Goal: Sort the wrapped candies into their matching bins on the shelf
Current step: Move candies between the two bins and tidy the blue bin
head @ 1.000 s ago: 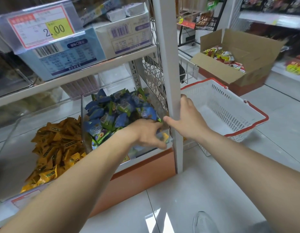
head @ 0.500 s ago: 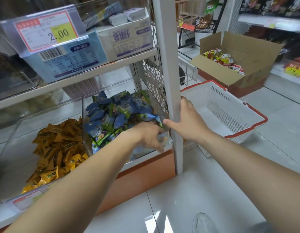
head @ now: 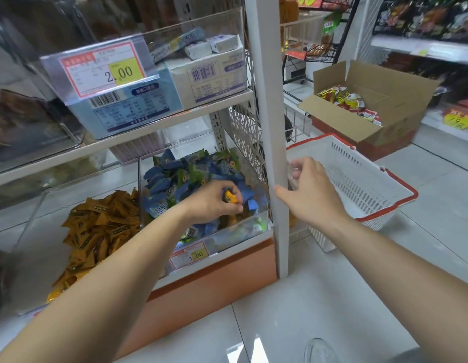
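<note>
The left hand (head: 212,205) is inside the clear bin (head: 140,184) on the low shelf, at about 9 o'clock from the middle of the view. Its fingers pinch one orange candy (head: 230,198) just above the blue candies (head: 162,184). I judge that this candy is in the wrong bin and is being picked out, because its colour matches the orange pile (head: 96,231), which lies at 9 o'clock from the blue bin.

The right hand (head: 311,189) holds the white post (head: 266,113) of the shelf. The thumb lies on the front edge and the fingers curl behind it, probably to steady the body while leaning down.

By count: one orange candy in the fingers and two heaps of candies, each too many to count. There is also one white basket (head: 358,184) at 3 o'clock from the post, which looks empty, and one open cardboard box (head: 384,82) at 1 o'clock with snack packets inside.
</note>
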A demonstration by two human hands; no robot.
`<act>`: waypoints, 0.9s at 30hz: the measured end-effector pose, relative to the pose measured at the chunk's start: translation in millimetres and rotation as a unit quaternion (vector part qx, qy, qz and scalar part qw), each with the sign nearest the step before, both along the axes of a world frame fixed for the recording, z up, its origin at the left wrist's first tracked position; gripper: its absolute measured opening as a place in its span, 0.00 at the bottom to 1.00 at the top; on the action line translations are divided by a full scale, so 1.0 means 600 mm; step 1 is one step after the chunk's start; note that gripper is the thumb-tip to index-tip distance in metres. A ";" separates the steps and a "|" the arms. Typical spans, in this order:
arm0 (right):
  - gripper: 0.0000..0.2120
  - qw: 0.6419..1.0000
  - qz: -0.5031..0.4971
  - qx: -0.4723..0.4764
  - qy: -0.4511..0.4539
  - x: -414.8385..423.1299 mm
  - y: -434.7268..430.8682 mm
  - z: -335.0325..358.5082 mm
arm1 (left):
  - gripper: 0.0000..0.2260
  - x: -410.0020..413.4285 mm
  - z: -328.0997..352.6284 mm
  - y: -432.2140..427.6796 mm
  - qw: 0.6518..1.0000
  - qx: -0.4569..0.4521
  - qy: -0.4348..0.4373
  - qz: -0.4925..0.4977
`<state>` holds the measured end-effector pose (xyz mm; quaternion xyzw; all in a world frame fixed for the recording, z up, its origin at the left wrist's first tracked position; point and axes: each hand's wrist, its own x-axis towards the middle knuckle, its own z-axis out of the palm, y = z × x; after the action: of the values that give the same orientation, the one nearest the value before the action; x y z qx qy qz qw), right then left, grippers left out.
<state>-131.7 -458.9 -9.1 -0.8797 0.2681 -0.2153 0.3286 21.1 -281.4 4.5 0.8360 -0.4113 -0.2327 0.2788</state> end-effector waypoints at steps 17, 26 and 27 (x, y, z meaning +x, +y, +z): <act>0.17 0.915 0.264 -0.123 0.279 0.112 0.114 -0.027 | 0.12 0.022 0.007 0.111 0.975 -0.023 -0.200 0.092; 0.23 0.980 0.185 -0.013 0.076 0.107 0.101 -0.016 | 0.09 0.002 0.009 0.088 0.956 -0.198 -0.086 0.201; 0.23 0.984 0.172 0.016 0.031 0.102 0.098 -0.012 | 0.09 0.001 0.012 0.084 0.954 -0.208 -0.074 0.203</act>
<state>-70.4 -400.1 -16.1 -0.9133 0.1262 -0.1240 0.3668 21.7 -230.8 11.5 0.8403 -0.2916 -0.0177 0.4568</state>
